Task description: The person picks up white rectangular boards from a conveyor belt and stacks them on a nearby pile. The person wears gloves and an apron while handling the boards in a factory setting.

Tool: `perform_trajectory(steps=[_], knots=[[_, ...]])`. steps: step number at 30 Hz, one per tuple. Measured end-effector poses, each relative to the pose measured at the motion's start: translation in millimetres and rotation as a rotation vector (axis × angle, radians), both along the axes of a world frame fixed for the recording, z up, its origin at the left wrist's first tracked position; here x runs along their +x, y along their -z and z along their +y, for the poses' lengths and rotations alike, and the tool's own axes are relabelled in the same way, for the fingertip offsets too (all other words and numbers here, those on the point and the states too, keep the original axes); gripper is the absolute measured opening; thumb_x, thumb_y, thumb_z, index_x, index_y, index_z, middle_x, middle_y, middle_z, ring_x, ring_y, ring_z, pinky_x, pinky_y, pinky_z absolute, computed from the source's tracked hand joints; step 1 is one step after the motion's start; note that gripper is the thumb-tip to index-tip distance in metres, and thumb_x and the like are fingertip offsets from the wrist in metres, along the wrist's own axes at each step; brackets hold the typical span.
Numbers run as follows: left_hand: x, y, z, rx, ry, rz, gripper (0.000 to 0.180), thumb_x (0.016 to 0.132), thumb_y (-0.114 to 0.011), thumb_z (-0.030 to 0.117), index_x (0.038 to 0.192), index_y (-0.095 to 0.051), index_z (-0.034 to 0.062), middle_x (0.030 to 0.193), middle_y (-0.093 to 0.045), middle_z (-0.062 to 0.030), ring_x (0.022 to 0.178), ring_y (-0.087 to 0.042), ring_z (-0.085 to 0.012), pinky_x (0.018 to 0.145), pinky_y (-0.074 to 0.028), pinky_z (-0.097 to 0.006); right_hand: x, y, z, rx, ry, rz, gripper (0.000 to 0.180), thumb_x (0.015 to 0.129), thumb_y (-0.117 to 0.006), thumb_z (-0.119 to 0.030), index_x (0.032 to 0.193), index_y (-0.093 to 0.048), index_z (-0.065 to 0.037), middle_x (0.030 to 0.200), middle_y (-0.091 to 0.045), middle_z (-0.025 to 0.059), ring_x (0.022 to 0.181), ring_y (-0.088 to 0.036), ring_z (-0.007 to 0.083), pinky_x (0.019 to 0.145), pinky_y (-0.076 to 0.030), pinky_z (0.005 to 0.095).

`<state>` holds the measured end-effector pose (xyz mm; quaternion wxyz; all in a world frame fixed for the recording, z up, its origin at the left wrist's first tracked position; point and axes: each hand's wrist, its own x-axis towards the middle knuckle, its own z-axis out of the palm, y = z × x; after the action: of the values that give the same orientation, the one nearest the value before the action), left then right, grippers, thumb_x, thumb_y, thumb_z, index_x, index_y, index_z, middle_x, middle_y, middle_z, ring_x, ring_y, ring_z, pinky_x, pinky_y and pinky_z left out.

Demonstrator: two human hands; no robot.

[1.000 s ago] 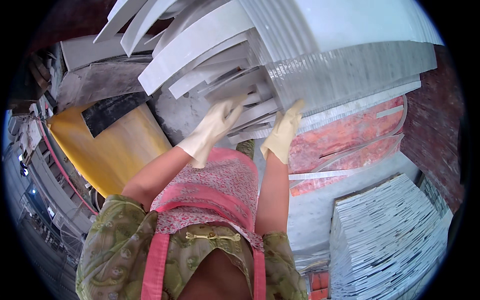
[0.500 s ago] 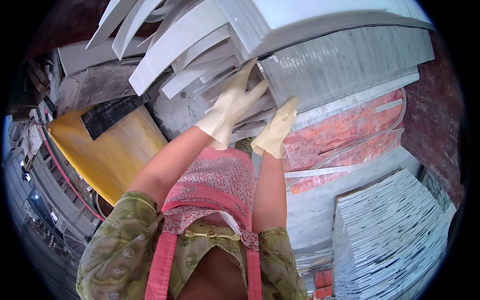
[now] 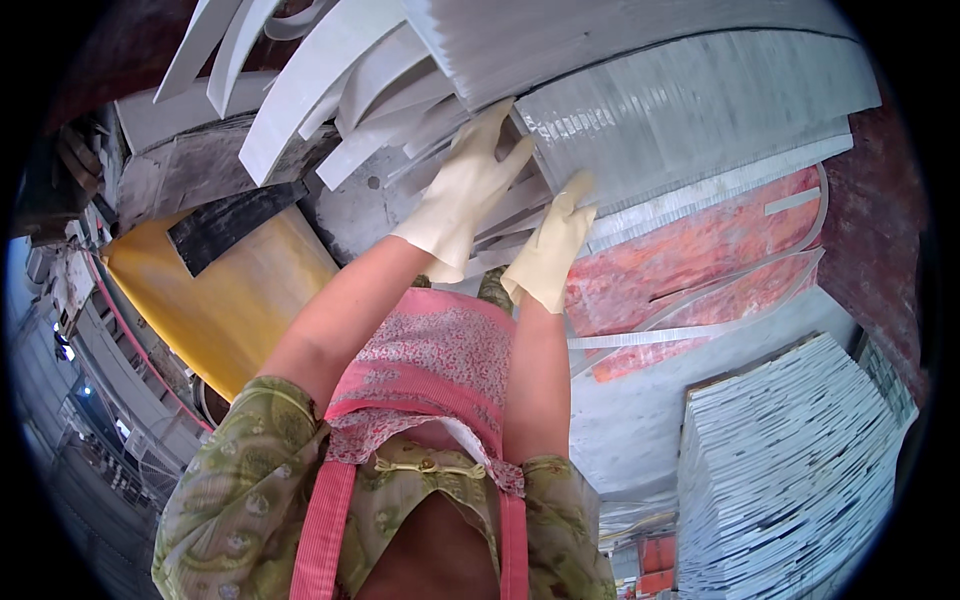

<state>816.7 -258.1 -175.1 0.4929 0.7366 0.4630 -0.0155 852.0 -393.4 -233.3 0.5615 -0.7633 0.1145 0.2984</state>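
With both gloves we reach the grey ribbed slab (image 3: 690,110) atop the stack's near edge, left hand (image 3: 462,190) spread flat, right hand (image 3: 555,250) gripping its lower edge, the slab seemingly not yet lifted.

1 head-worn fisheye view, steeply downward, close over gloved hands (image 3: 500,215) and stacked white slabs (image 3: 690,110).

A yellow slab (image 3: 215,300) lies left; stacked white sheets (image 3: 790,470) stand lower right.
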Motion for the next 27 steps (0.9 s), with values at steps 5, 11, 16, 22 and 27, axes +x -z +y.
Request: perform_trajectory(steps=[5,11,16,22,27], knots=[[-3,2,-4,-0.058,-0.058,0.020,0.072,0.097,-0.062,0.042,0.154,-0.041,0.0036,0.149,-0.052,-0.0242,0.141,-0.049,-0.0331,0.114,-0.040,-0.040,-8,4,-3,0.064,-0.047,-0.097,0.073,0.108,-0.042,-0.051,0.152,-0.030,0.005,0.151,-0.038,0.0233,0.139,-0.041,0.0290,0.116,-0.034,0.0406],[-9,15,1,-0.152,-0.071,-0.041,0.072,0.098,-0.062,0.037,0.155,-0.038,0.0002,0.151,-0.051,-0.0241,0.143,-0.048,-0.0318,0.115,-0.039,-0.038,-1,-19,14,0.079,0.095,-0.069,0.072,0.107,-0.045,-0.052,0.141,-0.046,0.011,0.140,-0.053,0.0257,0.126,-0.052,0.0320,0.108,-0.040,0.0400],[-16,22,5,-0.077,0.018,-0.069,0.071,0.098,-0.062,0.035,0.155,-0.038,-0.0009,0.151,-0.050,-0.0244,0.143,-0.047,-0.0315,0.116,-0.038,-0.038,-7,8,6,-0.021,0.086,-0.173,0.073,0.106,-0.044,-0.055,0.134,-0.052,0.012,0.131,-0.060,0.0264,0.114,-0.058,0.0339,0.099,-0.047,0.0410],[-9,9,8,-0.076,0.058,-0.074,0.073,0.096,-0.064,0.038,0.155,-0.039,0.0032,0.151,-0.049,-0.0250,0.142,-0.047,-0.0334,0.115,-0.038,-0.038,-8,7,-1,-0.013,0.100,-0.102,0.077,0.105,-0.043,-0.060,0.132,-0.054,0.011,0.128,-0.061,0.0265,0.111,-0.059,0.0331,0.098,-0.048,0.0403],[10,-16,5,-0.074,0.061,0.014,0.073,0.094,-0.063,0.043,0.155,-0.042,0.0097,0.145,-0.054,-0.0222,0.130,-0.056,-0.0336,0.109,-0.043,-0.040,-8,-19,5,-0.048,0.105,-0.067,0.076,0.106,-0.043,-0.059,0.133,-0.053,0.011,0.128,-0.059,0.0281,0.113,-0.057,0.0339,0.101,-0.045,0.0399]])
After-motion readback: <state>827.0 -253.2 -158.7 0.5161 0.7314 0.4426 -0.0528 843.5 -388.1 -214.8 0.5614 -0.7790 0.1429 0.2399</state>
